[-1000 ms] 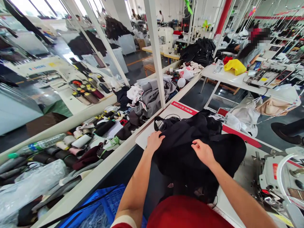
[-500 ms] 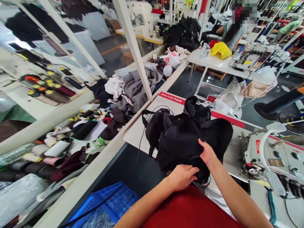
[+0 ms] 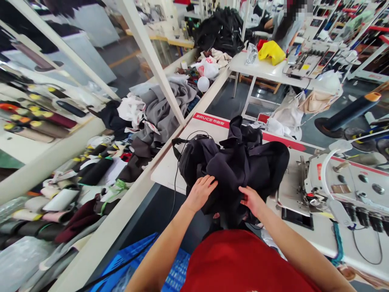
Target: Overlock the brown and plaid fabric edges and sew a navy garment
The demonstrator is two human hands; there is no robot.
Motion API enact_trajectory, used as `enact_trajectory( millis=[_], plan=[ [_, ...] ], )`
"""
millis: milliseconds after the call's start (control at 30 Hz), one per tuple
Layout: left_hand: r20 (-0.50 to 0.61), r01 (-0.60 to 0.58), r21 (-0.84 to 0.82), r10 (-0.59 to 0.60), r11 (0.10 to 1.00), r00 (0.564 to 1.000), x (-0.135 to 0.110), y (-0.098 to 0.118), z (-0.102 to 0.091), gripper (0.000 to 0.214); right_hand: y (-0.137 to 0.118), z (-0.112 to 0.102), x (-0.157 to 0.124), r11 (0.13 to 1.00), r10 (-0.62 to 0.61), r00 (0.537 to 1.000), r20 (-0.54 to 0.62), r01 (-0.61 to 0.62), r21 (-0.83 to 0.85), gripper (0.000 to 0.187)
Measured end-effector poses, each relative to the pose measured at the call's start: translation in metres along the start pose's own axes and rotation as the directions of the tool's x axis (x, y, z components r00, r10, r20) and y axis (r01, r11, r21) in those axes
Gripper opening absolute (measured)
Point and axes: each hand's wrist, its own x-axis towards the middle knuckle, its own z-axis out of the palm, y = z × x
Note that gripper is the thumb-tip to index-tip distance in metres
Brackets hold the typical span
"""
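fabric rolls [image 3: 39, 202] and loose offcuts fill the long trough on your left, with a heap of grey cloth [image 3: 161, 109] farther along it. a white upright post [image 3: 148, 52] rises between that heap and your table. a blue plastic crate [image 3: 152, 267] sits low down, just below the table's near edge. on your right, close to the work, stands an industrial sewing machine [image 3: 343, 182], with a flat black slab [image 3: 297, 218] lying just in front of it. well beyond, a yellow bag [image 3: 272, 52] lies on a second white table near a co-worker [image 3: 288, 28].

the black garment [image 3: 240, 174] lies on the white tabletop [image 3: 165, 172], right in front of you and short of the red "bruce" strip [image 3: 211, 120] along the far edge. it is a bunched, crumpled mass of dark fabric, with folds standing up at the top and a rounded bulge to the right. a thin black cord [image 3: 176, 182] runs from its left side down past the table edge.

your left hand [image 3: 200, 194] lies on the near side of the heap, fingers open across the cloth. your right hand [image 3: 251, 200] touches its right side, fingers lightly curved. you cannot tell from this view whether either one pinches a fold.
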Motion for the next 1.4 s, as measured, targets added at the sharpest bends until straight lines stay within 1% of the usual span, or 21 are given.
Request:
enact_trajectory(
  millis=[133, 200, 267, 367, 467, 533, 600, 633, 667, 733, 767, 800, 833, 900, 967, 1067, 1133, 1233, 1300, 1333, 1400],
  plan=[
    [0.071, 0.019, -0.001, -0.019, 1.0, 0.997, 0.002, -0.014, -0.008, 0.038, 0.021, 0.014, -0.007, 0.999, 0.049, 0.999, 0.0, -0.049, -0.02, 0.028],
    [0.066, 0.06, -0.063, -0.056, 0.996, 0.996, 0.005, -0.017, -0.016, 0.03, 0.013, 0.02, -0.011, 0.999, 0.041, 0.999, 0.005, -0.041, 0.009, 0.027],
    [0.019, 0.064, -0.181, -0.062, 0.981, 0.998, 0.013, -0.013, -0.032, 0.022, -0.011, 0.02, -0.023, 0.995, -0.03, 0.998, 0.053, 0.025, 0.092, 0.028],
    [-0.132, -0.074, -0.371, 0.026, 0.926, 0.991, 0.04, 0.011, -0.077, 0.016, -0.067, 0.008, -0.051, 0.955, -0.193, 0.979, 0.071, 0.171, 0.243, 0.025],
    [-0.25, -0.276, -0.475, 0.172, 0.835, 0.953, 0.08, 0.049, -0.137, 0.013, -0.121, -0.014, -0.081, 0.912, -0.261, 0.964, -0.057, 0.266, 0.313, 0.021],
    [-0.203, -0.321, -0.514, 0.25, 0.795, 0.947, 0.108, 0.074, -0.171, 0.013, -0.143, -0.029, -0.095, 0.873, -0.317, 0.941, -0.12, 0.339, 0.35, 0.022],
    [-0.088, -0.278, -0.522, 0.273, 0.806, 0.958, 0.133, 0.093, -0.188, 0.014, -0.146, -0.041, -0.104, 0.823, -0.407, 0.89, -0.206, 0.455, 0.341, 0.025],
    [-0.024, -0.233, -0.517, 0.258, 0.823, 0.966, 0.144, 0.1, -0.189, 0.015, -0.14, -0.045, -0.107, 0.788, -0.466, 0.839, -0.281, 0.538, 0.301, 0.026],
    [0.034, -0.18, -0.514, 0.229, 0.839, 0.973, 0.154, 0.105, -0.185, 0.016, -0.129, -0.047, -0.109, 0.742, -0.533, 0.758, -0.375, 0.633, 0.223, 0.029],
    [0.141, -0.069, -0.535, 0.169, 0.842, 0.975, 0.168, 0.11, -0.17, 0.016, -0.095, -0.046, -0.112, 0.63, -0.666, 0.517, -0.538, 0.776, -0.034, 0.034],
    [0.195, -0.021, -0.558, 0.155, 0.829, 0.968, 0.172, 0.112, -0.16, 0.017, -0.075, -0.044, -0.114, 0.581, -0.725, 0.401, -0.56, 0.792, -0.185, 0.038],
    [0.24, 0.018, -0.582, 0.151, 0.813, 0.959, 0.174, 0.112, -0.151, 0.017, -0.055, -0.04, -0.114, 0.548, -0.779, 0.341, -0.526, 0.778, -0.308, 0.042],
    [0.274, 0.046, -0.6, 0.151, 0.799, 0.95, 0.175, 0.113, -0.144, 0.018, -0.037, -0.037, -0.114, 0.527, -0.823, 0.335, -0.46, 0.753, -0.394, 0.048],
    [0.315, 0.073, -0.614, 0.159, 0.786, 0.936, 0.174, 0.115, -0.136, 0.019, -0.011, -0.031, -0.111, 0.512, -0.857, 0.383, -0.344, 0.707, -0.488, 0.06],
    [0.336, 0.081, -0.609, 0.165, 0.789, 0.927, 0.173, 0.118, -0.136, 0.022, -0.002, -0.03, -0.103, 0.522, -0.853, 0.392, -0.345, 0.656, -0.546, 0.065],
    [0.374, 0.092, -0.605, 0.18, 0.791, 0.91, 0.169, 0.123, -0.139, 0.026, -0.008, -0.039, -0.089, 0.521, -0.853, 0.31, -0.42, 0.569, -0.637, 0.042],
    [0.377, 0.088, -0.6, 0.184, 0.795, 0.908, 0.165, 0.123, -0.139, 0.026, -0.015, -0.048, -0.082, 0.478, -0.877, 0.267, -0.399, 0.555, -0.681, 0.02],
    [0.318, 0.06, -0.576, 0.156, 0.815, 0.935, 0.158, 0.12, -0.135, 0.022, -0.02, -0.062, -0.085, 0.331, -0.943, 0.176, -0.282, 0.568, -0.754, 0.014],
    [0.28, 0.045, -0.565, 0.14, 0.824, 0.95, 0.151, 0.115, -0.133, 0.019, -0.023, -0.07, -0.094, 0.168, -0.984, 0.144, -0.108, 0.52, -0.837, 0.016],
    [0.272, 0.039, -0.565, 0.141, 0.824, 0.952, 0.148, 0.114, -0.133, 0.018, -0.027, -0.073, -0.1, 0.086, -0.986, 0.167, -0.005, 0.484, -0.871, 0.016],
    [0.265, 0.021, -0.57, 0.159, 0.821, 0.951, 0.142, 0.11, -0.134, 0.018, -0.039, -0.078, -0.112, -0.058, -0.946, 0.267, 0.185, 0.422, -0.905, 0.016]
  ],
)
